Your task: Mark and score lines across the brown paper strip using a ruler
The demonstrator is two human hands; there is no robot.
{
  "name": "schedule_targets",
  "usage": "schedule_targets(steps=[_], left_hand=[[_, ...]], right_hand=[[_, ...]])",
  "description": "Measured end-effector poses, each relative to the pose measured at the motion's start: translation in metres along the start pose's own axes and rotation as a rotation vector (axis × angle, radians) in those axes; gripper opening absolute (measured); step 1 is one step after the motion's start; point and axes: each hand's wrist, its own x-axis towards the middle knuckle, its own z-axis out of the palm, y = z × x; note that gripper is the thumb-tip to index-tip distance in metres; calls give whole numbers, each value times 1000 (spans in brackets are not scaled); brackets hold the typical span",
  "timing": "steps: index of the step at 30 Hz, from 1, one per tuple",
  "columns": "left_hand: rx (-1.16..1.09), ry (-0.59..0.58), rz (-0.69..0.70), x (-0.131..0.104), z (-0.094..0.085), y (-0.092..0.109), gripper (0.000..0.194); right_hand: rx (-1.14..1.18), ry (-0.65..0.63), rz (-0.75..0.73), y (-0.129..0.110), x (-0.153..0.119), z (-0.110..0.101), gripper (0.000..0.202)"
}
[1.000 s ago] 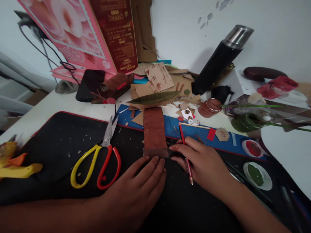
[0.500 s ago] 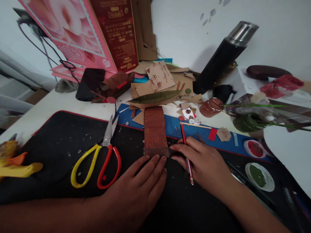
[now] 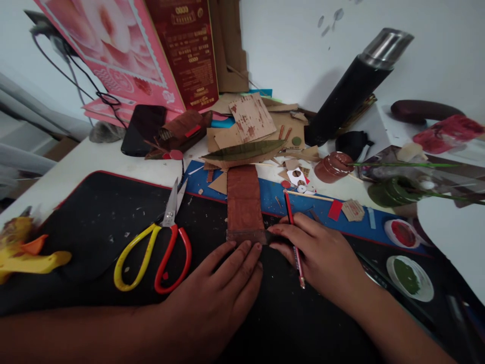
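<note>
A brown painted cardboard strip (image 3: 244, 199) lies lengthwise on the black mat, its near end crossed by a narrow, partly see-through strip (image 3: 246, 236). My left hand (image 3: 223, 283) lies flat with fingers stretched out, the fingertips pressing at the near edge of that narrow strip. In my right hand (image 3: 322, 253) a red and black pencil (image 3: 298, 260) is held slanting between the fingers. The thumb and forefinger of this hand also meet at the dark right end of the narrow strip; their exact grip there is unclear. Scissors (image 3: 168, 217) with yellow and red handles lie spread, left of my hands.
Behind the strip are a green leaf-shaped piece (image 3: 246, 151) and cardboard scraps (image 3: 252, 119). A black flask (image 3: 352, 93), brown paint jar (image 3: 333, 167) and green jar (image 3: 394, 191) stand right. Paint lids (image 3: 411, 278) lie near my right arm; a yellow tool (image 3: 34, 263) lies far left.
The whole view has shifted slightly, so things appear a little further right. Both hands keep nearly the same place on the strip, and the pencil is still held.
</note>
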Motion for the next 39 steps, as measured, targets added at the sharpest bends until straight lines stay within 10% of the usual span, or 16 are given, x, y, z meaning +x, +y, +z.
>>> schedule_targets(steps=[39], left_hand=[[-71,-3,-70,0,2,1,52]], right_hand=[[28,-7,48,-2,0,-4,25]])
